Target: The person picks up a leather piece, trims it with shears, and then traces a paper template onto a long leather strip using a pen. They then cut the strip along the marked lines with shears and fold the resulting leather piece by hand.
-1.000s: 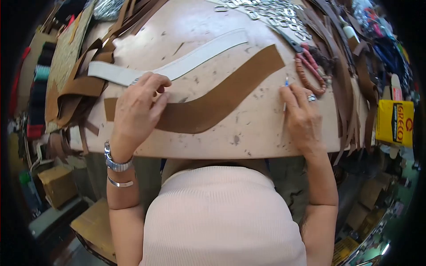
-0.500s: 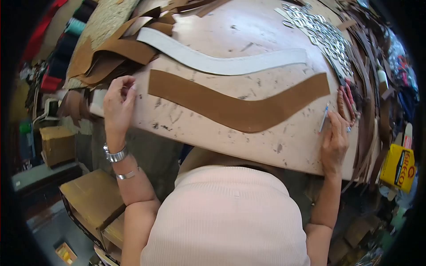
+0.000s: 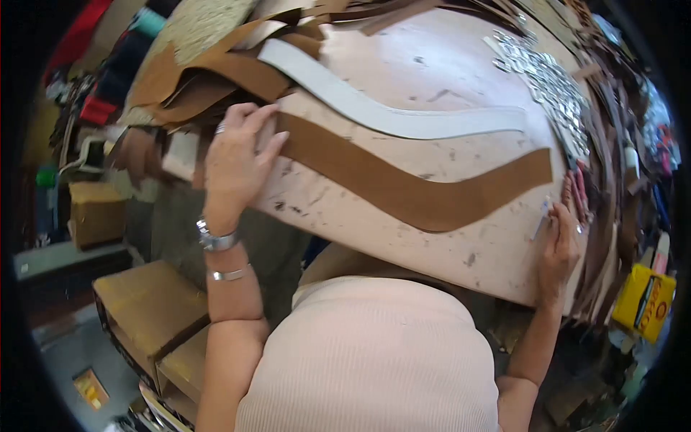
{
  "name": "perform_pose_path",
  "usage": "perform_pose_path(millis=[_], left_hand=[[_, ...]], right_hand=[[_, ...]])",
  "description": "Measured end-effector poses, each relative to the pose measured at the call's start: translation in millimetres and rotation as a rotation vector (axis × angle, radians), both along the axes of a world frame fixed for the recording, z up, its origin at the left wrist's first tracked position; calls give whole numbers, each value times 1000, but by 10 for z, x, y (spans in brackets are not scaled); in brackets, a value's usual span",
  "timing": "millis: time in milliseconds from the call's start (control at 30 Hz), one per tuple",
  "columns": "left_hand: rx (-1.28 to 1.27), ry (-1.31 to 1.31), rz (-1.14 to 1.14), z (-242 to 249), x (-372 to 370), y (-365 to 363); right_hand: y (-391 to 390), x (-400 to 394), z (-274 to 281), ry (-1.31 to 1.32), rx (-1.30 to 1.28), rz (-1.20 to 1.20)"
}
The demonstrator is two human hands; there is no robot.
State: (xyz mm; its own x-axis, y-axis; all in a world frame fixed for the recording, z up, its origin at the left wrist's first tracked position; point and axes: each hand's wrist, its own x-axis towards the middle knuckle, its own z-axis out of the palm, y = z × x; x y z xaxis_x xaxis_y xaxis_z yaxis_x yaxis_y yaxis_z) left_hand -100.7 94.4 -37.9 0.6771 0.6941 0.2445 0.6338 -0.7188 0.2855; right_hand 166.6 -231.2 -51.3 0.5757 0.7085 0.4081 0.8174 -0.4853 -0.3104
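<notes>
A curved brown leather strip [image 3: 425, 205] lies flat on the work table, dipping in its middle. My left hand [image 3: 241, 158] is at its left end, fingertips right at the edge, with thumb and fingers apart. In my right hand [image 3: 560, 248], near the table's right side, is a slim pale pen [image 3: 541, 218] with a blue part, blurred by motion. Its tip points down toward the table. Beyond the brown strip a white curved strip [image 3: 410, 126] of similar shape rests on the tabletop.
Brown leather pieces [image 3: 209, 72] are heaped at the back left. Metal chain links [image 3: 536, 68] lie at the back right, with red-handled pliers [image 3: 579, 191] nearer me. Dark straps hang over the right edge by a yellow package [image 3: 643, 302]. Cardboard boxes [image 3: 147, 306] stand below left.
My left hand has come right and onto the left end of the brown strip. The view has shifted, so the table contents appear turned and moved rightward. My right hand still holds the pen.
</notes>
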Motion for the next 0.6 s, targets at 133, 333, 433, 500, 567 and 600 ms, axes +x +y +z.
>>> perform_pose_path(millis=[133,333,433,500,567,600], left_hand=[[-23,-51,-107,-73,-19,104],[-280,-180,-145,-74,16,123],[-389,-193,-60,-91,15,125],[-434,-209,-22,-98,11,114],[-437,-246,-19,-123,17,98],[-416,-276,-36,-137,23,90]], right_hand=[[32,115,82,27,39,-44],[228,350,237,123,160,-13],[323,446,258,203,158,4],[381,538,231,226,112,28],[440,595,230,272,56,26],[478,608,242,307,24,10]])
